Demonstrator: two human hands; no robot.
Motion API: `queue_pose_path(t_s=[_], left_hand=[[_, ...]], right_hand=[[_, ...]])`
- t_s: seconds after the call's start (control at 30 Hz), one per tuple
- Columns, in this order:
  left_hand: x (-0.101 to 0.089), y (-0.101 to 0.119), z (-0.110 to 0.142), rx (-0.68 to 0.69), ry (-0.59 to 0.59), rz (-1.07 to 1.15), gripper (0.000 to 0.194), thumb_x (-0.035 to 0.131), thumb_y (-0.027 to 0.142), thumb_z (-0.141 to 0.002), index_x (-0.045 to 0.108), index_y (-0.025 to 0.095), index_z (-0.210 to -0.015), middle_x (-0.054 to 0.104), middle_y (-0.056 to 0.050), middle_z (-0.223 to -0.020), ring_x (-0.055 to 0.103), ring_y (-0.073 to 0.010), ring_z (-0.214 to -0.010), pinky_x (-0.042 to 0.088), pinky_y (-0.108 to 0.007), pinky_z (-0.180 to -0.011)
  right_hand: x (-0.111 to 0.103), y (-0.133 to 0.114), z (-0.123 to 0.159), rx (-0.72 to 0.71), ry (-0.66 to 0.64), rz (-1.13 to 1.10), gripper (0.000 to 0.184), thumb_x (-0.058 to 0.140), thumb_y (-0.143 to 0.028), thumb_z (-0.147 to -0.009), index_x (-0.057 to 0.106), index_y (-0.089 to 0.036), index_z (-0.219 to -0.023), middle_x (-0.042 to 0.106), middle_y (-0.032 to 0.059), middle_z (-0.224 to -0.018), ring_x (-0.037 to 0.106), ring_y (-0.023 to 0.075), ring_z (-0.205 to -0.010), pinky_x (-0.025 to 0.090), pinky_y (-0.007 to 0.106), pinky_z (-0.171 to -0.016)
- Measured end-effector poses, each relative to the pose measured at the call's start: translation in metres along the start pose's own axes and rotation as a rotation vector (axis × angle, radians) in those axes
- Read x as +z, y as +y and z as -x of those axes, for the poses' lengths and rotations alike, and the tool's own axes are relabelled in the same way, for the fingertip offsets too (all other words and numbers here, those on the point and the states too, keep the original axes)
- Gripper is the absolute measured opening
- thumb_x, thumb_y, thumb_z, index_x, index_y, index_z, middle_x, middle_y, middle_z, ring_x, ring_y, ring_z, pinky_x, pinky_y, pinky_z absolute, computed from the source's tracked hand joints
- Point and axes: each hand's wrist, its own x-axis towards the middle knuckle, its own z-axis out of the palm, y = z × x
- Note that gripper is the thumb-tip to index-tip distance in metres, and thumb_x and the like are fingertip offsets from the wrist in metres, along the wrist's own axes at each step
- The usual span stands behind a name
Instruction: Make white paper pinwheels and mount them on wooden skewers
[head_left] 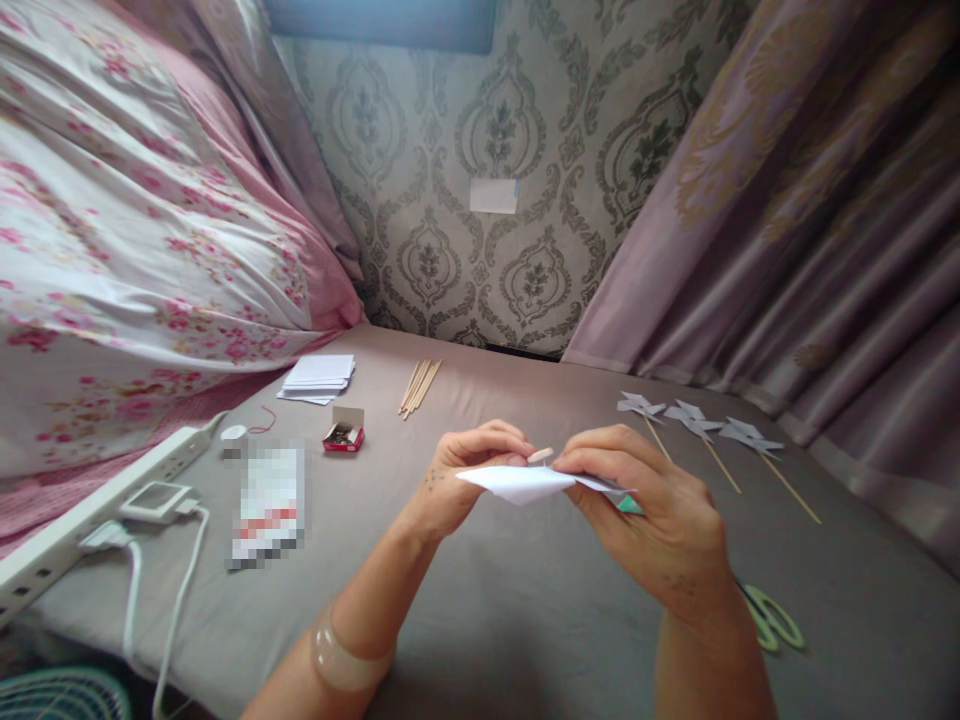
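Observation:
Both my hands hold a folded white paper piece (517, 483) above the grey sheet. My left hand (465, 480) pinches its left part, fingers curled closed. My right hand (645, 510) grips the right end, closed, and something teal (630, 505) peeks from under its fingers. A thin wooden stick tip (540, 455) shows between the two hands, just above the paper.
Three finished paper pinwheels on sticks (697, 420) lie at the right. Green scissors (772, 620) rest behind my right wrist. Wooden sticks (420, 385), a paper stack (319, 378), a small red box (343, 436), thread (234, 435) and a white power strip (112, 495) lie left.

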Motion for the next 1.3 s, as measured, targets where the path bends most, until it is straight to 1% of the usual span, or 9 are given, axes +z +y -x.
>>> queue_pose_path(t_s=[0.3, 0.37, 0.43, 0.57, 0.7, 0.83, 0.97, 1.13, 1.3], left_hand=[[-0.002, 0.006, 0.0, 0.031, -0.013, -0.122, 0.009, 0.075, 0.024, -0.072, 0.076, 0.018, -0.078, 0.061, -0.005, -0.082, 0.055, -0.0113, -0.072, 0.043, -0.023, -0.065], [-0.003, 0.008, 0.001, 0.048, -0.019, -0.167, 0.009, 0.074, 0.025, -0.072, 0.076, 0.019, -0.079, 0.061, -0.005, -0.082, 0.056, -0.0114, -0.073, 0.044, -0.022, -0.063], [-0.004, 0.011, 0.001, 0.069, -0.024, -0.213, 0.01, 0.074, 0.025, -0.072, 0.076, 0.019, -0.079, 0.061, -0.005, -0.081, 0.056, -0.0118, -0.073, 0.044, -0.022, -0.062], [-0.006, 0.017, 0.001, 0.125, -0.053, -0.303, 0.009, 0.072, 0.025, -0.074, 0.077, 0.02, -0.081, 0.061, -0.005, -0.081, 0.056, -0.012, -0.073, 0.045, -0.022, -0.063], [-0.006, 0.022, 0.001, 0.166, -0.05, -0.347, 0.01, 0.073, 0.027, -0.074, 0.077, 0.019, -0.079, 0.061, -0.005, -0.079, 0.057, -0.012, -0.071, 0.046, -0.023, -0.062], [-0.007, 0.024, 0.003, 0.2, -0.081, -0.373, 0.01, 0.071, 0.025, -0.076, 0.077, 0.02, -0.082, 0.061, -0.005, -0.078, 0.057, -0.0114, -0.07, 0.046, -0.022, -0.061], [-0.008, 0.024, 0.004, 0.22, -0.092, -0.373, 0.01, 0.07, 0.021, -0.076, 0.077, 0.021, -0.084, 0.061, -0.004, -0.079, 0.057, -0.0104, -0.07, 0.046, -0.021, -0.061], [-0.008, 0.021, 0.004, 0.234, -0.072, -0.367, 0.01, 0.071, 0.023, -0.076, 0.077, 0.02, -0.083, 0.062, -0.005, -0.08, 0.057, -0.0109, -0.069, 0.047, -0.021, -0.061], [-0.01, 0.02, 0.005, 0.225, -0.065, -0.37, 0.011, 0.071, 0.025, -0.076, 0.077, 0.021, -0.084, 0.062, -0.006, -0.08, 0.057, -0.0117, -0.069, 0.047, -0.022, -0.062]], right_hand=[[-0.001, -0.002, -0.002, 0.045, -0.016, -0.029, 0.01, 0.062, -0.011, -0.082, 0.064, -0.021, -0.085, 0.066, 0.0012, -0.081, 0.064, 0.0133, -0.075, 0.051, 0.024, -0.071], [-0.001, -0.002, -0.001, 0.074, -0.011, -0.021, 0.008, 0.063, -0.015, -0.082, 0.064, -0.021, -0.087, 0.067, 0.0007, -0.08, 0.064, 0.0136, -0.075, 0.051, 0.025, -0.071], [-0.001, -0.001, 0.0, 0.087, -0.01, -0.013, 0.01, 0.064, -0.017, -0.082, 0.064, -0.022, -0.091, 0.068, 0.0005, -0.081, 0.065, 0.0142, -0.075, 0.052, 0.025, -0.071], [0.0, 0.0, 0.002, 0.023, -0.039, -0.029, 0.02, 0.063, -0.012, -0.082, 0.065, -0.023, -0.099, 0.069, 0.0023, -0.088, 0.065, 0.0148, -0.081, 0.052, 0.026, -0.073], [0.0, 0.001, 0.003, -0.003, -0.056, -0.042, 0.022, 0.061, -0.01, -0.082, 0.066, -0.023, -0.101, 0.069, 0.0034, -0.089, 0.065, 0.0158, -0.082, 0.053, 0.028, -0.074], [0.0, -0.001, 0.005, -0.035, -0.055, -0.026, 0.026, 0.062, -0.008, -0.081, 0.066, -0.022, -0.102, 0.07, 0.0033, -0.089, 0.065, 0.0159, -0.083, 0.052, 0.029, -0.076], [0.0, -0.003, 0.005, -0.072, -0.059, 0.028, 0.028, 0.059, -0.005, -0.081, 0.065, -0.021, -0.103, 0.07, 0.0039, -0.09, 0.065, 0.0163, -0.083, 0.051, 0.029, -0.077], [0.001, -0.006, 0.005, -0.13, -0.045, 0.114, 0.027, 0.058, -0.004, -0.081, 0.064, -0.019, -0.103, 0.07, 0.005, -0.09, 0.065, 0.0166, -0.082, 0.051, 0.03, -0.076], [0.004, -0.006, 0.006, -0.126, -0.047, 0.127, 0.033, 0.054, -0.002, -0.08, 0.062, -0.021, -0.106, 0.07, 0.0046, -0.091, 0.065, 0.0175, -0.084, 0.051, 0.032, -0.077]])
